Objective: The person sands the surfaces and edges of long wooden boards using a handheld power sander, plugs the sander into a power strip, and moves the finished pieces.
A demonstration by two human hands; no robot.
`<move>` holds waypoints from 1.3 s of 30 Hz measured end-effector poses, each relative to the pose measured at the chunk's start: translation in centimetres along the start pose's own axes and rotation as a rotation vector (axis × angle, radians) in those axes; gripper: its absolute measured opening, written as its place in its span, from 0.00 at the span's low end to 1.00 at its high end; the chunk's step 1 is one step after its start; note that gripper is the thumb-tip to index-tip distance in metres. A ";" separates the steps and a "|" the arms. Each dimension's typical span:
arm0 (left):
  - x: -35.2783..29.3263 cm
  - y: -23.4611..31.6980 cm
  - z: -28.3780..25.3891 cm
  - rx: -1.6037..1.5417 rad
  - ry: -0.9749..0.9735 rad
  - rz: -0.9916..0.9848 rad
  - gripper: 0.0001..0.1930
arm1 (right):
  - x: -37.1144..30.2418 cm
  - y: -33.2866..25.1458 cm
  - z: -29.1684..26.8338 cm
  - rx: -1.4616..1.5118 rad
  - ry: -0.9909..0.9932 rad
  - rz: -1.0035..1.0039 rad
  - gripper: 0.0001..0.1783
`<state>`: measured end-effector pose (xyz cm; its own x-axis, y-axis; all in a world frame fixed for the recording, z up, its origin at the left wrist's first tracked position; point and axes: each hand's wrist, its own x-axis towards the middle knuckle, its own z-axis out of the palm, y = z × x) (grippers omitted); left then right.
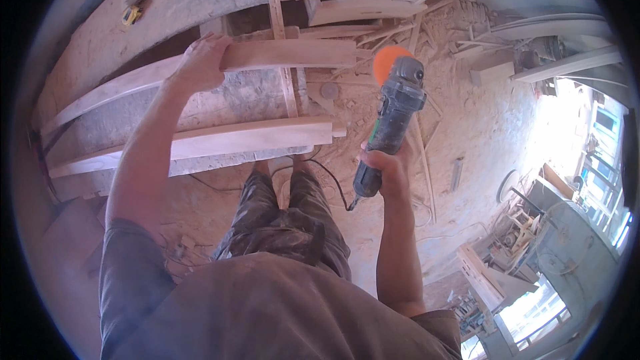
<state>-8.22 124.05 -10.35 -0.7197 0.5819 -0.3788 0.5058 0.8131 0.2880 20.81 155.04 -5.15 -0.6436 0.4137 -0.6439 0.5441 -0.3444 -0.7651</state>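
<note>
Grinder (390, 117) in right hand (387, 163)

My left hand (200, 60) rests flat on the upper curved wooden plank (267, 57), a second plank (220, 140) lies below it, and my right hand (383, 167) grips an angle grinder (393, 113) with an orange disc (390, 61) above the sawdust-covered floor (480, 127).

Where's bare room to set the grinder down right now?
Bare bench surface shows between the upper plank under the left hand and the lower plank. The floor beyond the grinder in the right hand is crowded with offcuts and sawdust.
</note>
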 end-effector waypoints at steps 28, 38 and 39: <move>0.8 -0.6 -0.7 -0.064 -0.125 0.021 0.36 | 2.9 0.2 -0.5 -0.088 -0.055 0.023 0.30; 0.4 -0.8 0.1 -0.060 -0.020 0.110 0.30 | 4.6 -1.7 0.5 -0.148 -0.068 -0.038 0.27; 0.2 -0.6 0.4 -0.045 -0.016 0.086 0.29 | 4.9 -2.1 0.5 -0.132 -0.073 -0.053 0.26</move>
<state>-8.51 123.66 -10.94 -0.6668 0.6500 -0.3646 0.5434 0.7588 0.3590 16.26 157.36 -6.73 -0.7081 0.3641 -0.6049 0.5713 -0.2081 -0.7940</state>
